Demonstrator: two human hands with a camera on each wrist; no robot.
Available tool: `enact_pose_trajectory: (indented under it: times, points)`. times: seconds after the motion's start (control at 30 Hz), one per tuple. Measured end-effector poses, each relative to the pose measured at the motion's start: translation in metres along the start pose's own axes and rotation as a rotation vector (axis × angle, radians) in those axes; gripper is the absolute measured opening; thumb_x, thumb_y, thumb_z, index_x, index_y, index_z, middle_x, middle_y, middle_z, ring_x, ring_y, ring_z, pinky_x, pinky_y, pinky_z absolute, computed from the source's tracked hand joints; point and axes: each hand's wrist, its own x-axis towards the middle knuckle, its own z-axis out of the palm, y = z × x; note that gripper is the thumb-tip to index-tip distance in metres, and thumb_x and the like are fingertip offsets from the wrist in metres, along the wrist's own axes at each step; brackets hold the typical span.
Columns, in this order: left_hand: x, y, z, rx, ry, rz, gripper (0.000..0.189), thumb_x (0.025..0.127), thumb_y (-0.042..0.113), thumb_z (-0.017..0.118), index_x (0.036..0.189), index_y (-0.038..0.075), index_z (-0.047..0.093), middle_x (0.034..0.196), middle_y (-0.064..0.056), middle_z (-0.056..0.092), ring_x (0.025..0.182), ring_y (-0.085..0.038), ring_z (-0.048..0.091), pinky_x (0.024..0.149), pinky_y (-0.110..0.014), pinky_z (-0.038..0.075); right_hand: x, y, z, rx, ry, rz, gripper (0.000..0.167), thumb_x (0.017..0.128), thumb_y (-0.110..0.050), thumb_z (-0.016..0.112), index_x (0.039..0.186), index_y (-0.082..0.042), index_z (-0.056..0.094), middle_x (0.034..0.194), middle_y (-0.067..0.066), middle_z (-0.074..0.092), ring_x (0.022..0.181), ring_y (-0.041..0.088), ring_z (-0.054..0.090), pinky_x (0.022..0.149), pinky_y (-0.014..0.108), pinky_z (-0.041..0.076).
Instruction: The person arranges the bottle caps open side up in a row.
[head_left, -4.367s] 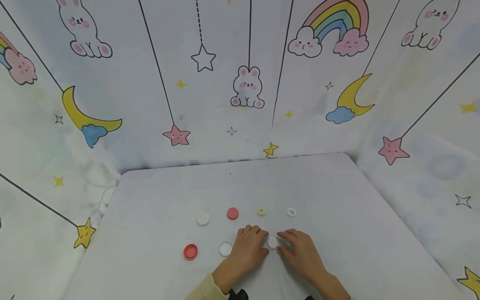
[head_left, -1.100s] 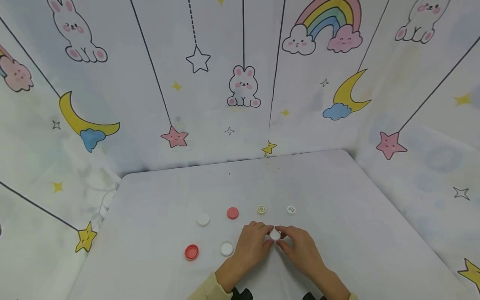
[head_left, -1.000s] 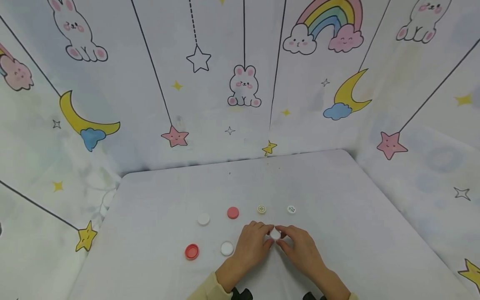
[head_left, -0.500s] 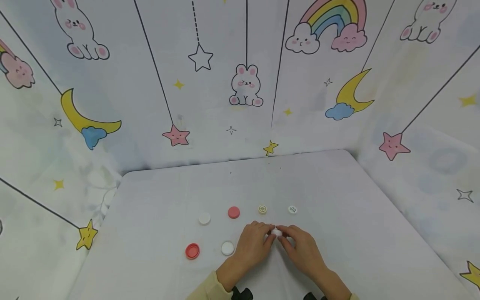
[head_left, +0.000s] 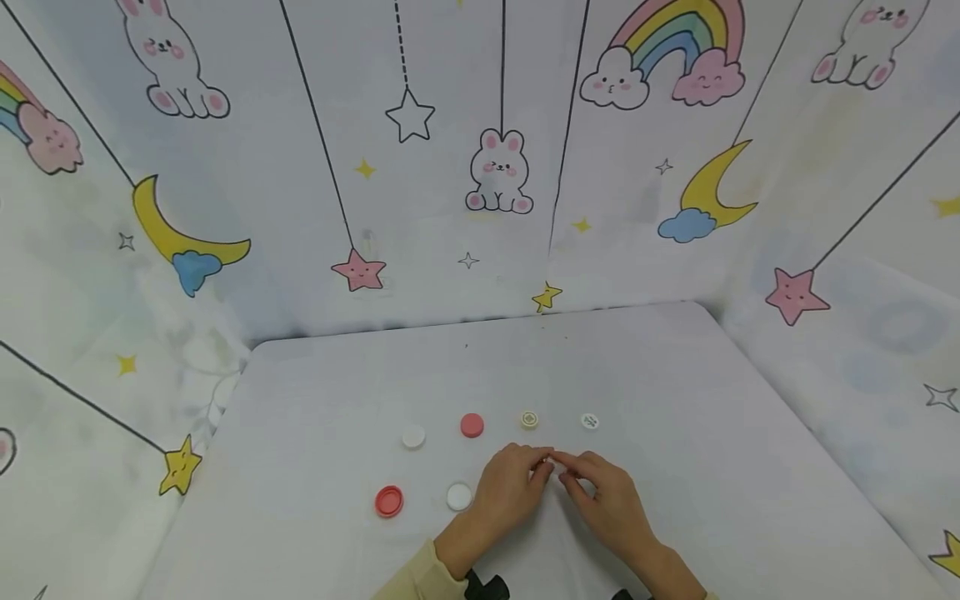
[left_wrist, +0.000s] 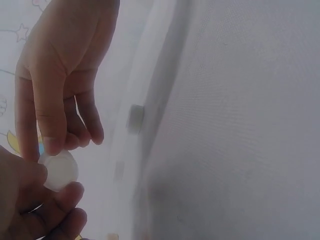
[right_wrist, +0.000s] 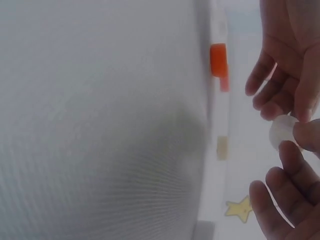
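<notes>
Both hands meet in mid-table in the head view, the left hand [head_left: 510, 485] and the right hand [head_left: 609, 498]. Between their fingertips is a round white bottle cap [left_wrist: 64, 170], nearly hidden from the head camera. In the left wrist view, the left hand [left_wrist: 37, 207] holds the cap with its thumb over the face. From above, the right hand [left_wrist: 65, 75] pinches the cap's rim. The right wrist view also shows the white cap [right_wrist: 282, 131] above the cloth, with thumbs and fingers of both hands around its edge.
On the white table [head_left: 660, 375] a back row has a white cap [head_left: 413, 437], a red cap [head_left: 472, 425], a yellowish disc [head_left: 529, 419] and a white printed disc [head_left: 590, 422]. Nearer lie a red cap [head_left: 388, 502] with a raised rim and a white cap [head_left: 459, 497].
The white cap was first visible between the spread hands. The fingertips then closed on it and tilted it up, and now it is almost out of sight in the head view.
</notes>
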Motion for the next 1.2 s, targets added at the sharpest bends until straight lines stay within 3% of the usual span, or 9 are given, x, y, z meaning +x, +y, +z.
enact_pose_trajectory:
  times: [0.23, 0.5, 0.8, 1.2]
  points:
    - [-0.0002, -0.0021, 0.0044, -0.044, -0.026, -0.021, 0.035, 0.085, 0.02, 0.075, 0.118, 0.011, 0.068, 0.079, 0.01, 0.064, 0.074, -0.006, 0.054, 0.064, -0.015, 0.04, -0.0021, 0.001, 0.0025, -0.073, -0.012, 0.052, 0.053, 0.071, 0.001, 0.083, 0.119, -0.016, 0.069, 0.082, -0.019, 0.057, 0.071, -0.003, 0.053, 0.059, 0.026, 0.048]
    - [-0.0021, -0.0038, 0.0053, -0.052, -0.032, -0.013, 0.04, 0.082, 0.017, 0.078, 0.118, 0.013, 0.062, 0.081, 0.012, 0.064, 0.076, -0.004, 0.053, 0.065, -0.016, 0.04, -0.0026, 0.003, 0.0044, -0.058, -0.004, 0.037, 0.057, 0.068, 0.005, 0.084, 0.119, -0.012, 0.068, 0.087, -0.012, 0.062, 0.077, 0.0, 0.061, 0.063, 0.028, 0.052]
    - [-0.0029, -0.004, 0.0052, -0.056, -0.045, -0.004, 0.038, 0.08, 0.013, 0.079, 0.114, 0.014, 0.062, 0.08, 0.011, 0.062, 0.076, -0.003, 0.051, 0.066, -0.017, 0.04, -0.0027, 0.0038, 0.0056, -0.077, 0.0, 0.045, 0.056, 0.067, 0.006, 0.084, 0.119, -0.01, 0.068, 0.086, -0.012, 0.06, 0.077, -0.001, 0.06, 0.063, 0.025, 0.052]
    - [-0.0025, -0.0036, 0.005, 0.043, 0.023, 0.048, 0.03, 0.081, 0.018, 0.079, 0.109, 0.013, 0.07, 0.082, 0.008, 0.066, 0.076, -0.006, 0.052, 0.067, -0.018, 0.041, -0.0028, 0.0023, 0.0041, -0.08, 0.003, 0.041, 0.052, 0.068, 0.0, 0.085, 0.117, -0.007, 0.068, 0.086, -0.011, 0.061, 0.077, 0.0, 0.06, 0.065, 0.028, 0.053]
